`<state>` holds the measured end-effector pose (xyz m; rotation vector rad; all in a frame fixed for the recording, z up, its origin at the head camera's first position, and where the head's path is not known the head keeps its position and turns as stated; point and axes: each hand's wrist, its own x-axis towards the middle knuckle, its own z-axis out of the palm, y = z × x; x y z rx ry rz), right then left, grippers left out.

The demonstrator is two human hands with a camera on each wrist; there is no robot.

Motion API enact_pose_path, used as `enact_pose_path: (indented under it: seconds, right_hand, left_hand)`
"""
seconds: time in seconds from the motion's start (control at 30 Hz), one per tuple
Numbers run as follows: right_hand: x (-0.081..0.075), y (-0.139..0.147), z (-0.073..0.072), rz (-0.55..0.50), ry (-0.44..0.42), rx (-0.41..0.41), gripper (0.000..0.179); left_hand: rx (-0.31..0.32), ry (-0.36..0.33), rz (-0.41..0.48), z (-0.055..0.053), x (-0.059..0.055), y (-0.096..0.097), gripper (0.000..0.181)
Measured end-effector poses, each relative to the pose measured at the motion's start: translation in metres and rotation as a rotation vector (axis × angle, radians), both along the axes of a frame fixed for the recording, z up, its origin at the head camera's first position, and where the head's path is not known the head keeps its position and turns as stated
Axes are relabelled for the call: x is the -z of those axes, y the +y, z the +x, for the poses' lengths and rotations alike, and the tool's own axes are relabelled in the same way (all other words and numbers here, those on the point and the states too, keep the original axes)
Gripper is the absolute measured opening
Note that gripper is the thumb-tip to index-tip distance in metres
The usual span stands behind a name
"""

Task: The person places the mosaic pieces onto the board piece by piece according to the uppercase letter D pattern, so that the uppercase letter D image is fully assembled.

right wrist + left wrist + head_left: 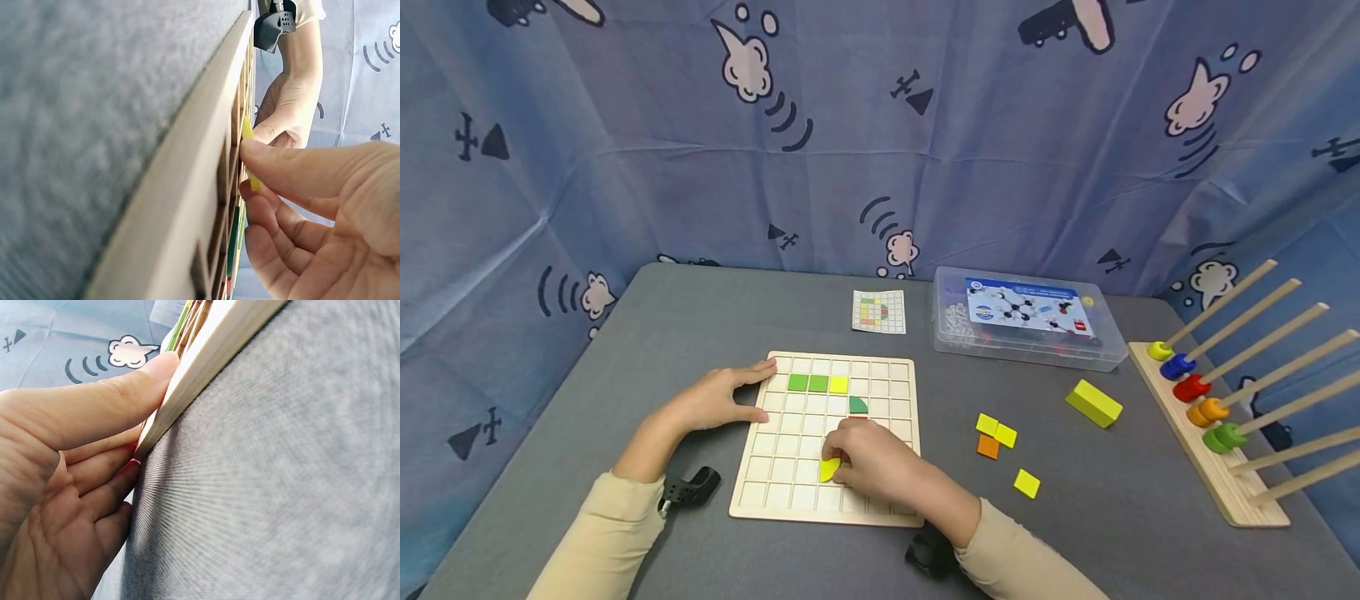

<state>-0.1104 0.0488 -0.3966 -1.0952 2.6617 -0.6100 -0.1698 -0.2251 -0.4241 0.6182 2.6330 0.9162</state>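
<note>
A wooden grid board [760, 497] lies on the grey table. My right hand [876, 458] pinches a yellow tile [828, 471] with a rounded edge between thumb and fingers, low over the board's lower middle cells. In the right wrist view this yellow tile [247, 128] is seen edge-on, close over the grid. Thumb and fingers of my left hand [718, 400] are spread along the board's left edge, touching it near the upper corner. Set in the grid are two green square tiles [808, 382], a yellow square tile [838, 384] and a green quarter-round tile [858, 405]. A red tile shows partly behind my right hand.
A small pattern card [880, 312] lies behind the board, beside a clear plastic case [1022, 333]. Right of the board are loose yellow tiles [1027, 483] and an orange tile [988, 446]. Farther right are a yellow block [1093, 404] and a wooden peg rack [1172, 417] with coloured beads.
</note>
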Motion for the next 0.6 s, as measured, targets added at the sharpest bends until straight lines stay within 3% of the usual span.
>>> enact_pose_path:
  seconds: [0.6]
  right_hand:
    - [-0.002,0.011,0.003,-0.019,-0.025,0.028,0.025]
  left_hand:
    - [0.000,-0.014,-0.009,0.001,-0.003,0.001,0.079]
